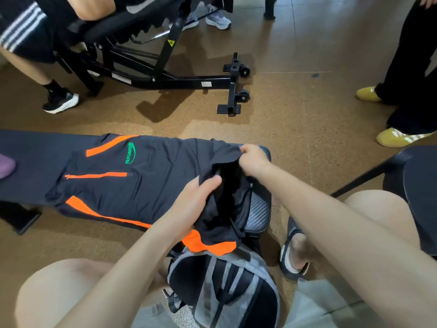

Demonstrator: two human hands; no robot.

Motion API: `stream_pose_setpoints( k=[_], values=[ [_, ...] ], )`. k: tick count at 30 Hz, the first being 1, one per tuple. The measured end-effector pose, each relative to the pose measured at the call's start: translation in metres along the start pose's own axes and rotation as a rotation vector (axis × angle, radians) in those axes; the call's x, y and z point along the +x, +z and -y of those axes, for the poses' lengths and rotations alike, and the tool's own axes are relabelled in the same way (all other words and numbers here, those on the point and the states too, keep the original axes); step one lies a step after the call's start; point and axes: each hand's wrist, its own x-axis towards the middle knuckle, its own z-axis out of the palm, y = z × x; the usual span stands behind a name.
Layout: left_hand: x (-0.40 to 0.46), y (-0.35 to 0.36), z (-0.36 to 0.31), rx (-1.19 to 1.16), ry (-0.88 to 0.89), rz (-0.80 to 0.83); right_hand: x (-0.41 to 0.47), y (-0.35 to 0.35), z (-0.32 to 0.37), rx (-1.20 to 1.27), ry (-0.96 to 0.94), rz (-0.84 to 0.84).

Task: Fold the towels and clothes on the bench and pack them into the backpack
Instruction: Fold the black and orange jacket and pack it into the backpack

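Black shorts [132,176] with orange stripes and a green logo lie spread across the dark padded bench [35,162]. My left hand [191,200] grips the waistband end near the bench's right end, fingers closed on the cloth. My right hand [253,159] pinches the far edge of the same waistband, lifting it a little. A grey and black backpack [227,287] stands on the floor between my knees, just below the shorts' hanging orange hem. A purple cloth [6,165] peeks in at the bench's left edge.
A black adjustable gym bench [165,76] with a seated person stands across the cork floor. Another person's legs in yellow shoes [392,137] are at the right. A dark chair [416,176] is beside my right knee.
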Motion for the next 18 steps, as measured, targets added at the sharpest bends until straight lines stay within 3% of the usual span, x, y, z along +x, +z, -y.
stream_pose_setpoints(
  k=[3, 6, 9, 12, 14, 16, 18],
  values=[
    [0.004, 0.004, 0.001, 0.295, 0.102, 0.081, 0.012, -0.043, 0.010, 0.523, 0.200, -0.096],
    [0.009, 0.014, 0.014, 0.586, 0.195, 0.096, 0.019, -0.080, 0.007, 0.303, 0.026, -0.324],
    [0.018, 0.014, 0.035, 1.084, 0.288, -0.020, 0.016, -0.088, -0.001, 0.101, -0.032, -0.295],
    [0.025, 0.007, 0.050, 1.149, 0.135, -0.045, 0.017, -0.082, -0.003, 0.344, 0.110, -0.142],
    [0.024, 0.003, 0.061, 1.221, 0.104, -0.033, 0.021, -0.086, 0.002, 0.485, 0.122, -0.157],
    [0.021, 0.000, 0.067, 1.250, 0.130, -0.029, 0.028, -0.095, 0.008, 0.464, 0.078, -0.235],
    [0.020, -0.004, 0.070, 1.267, 0.154, -0.033, 0.031, -0.102, 0.012, 0.509, 0.094, -0.191]
  ],
)
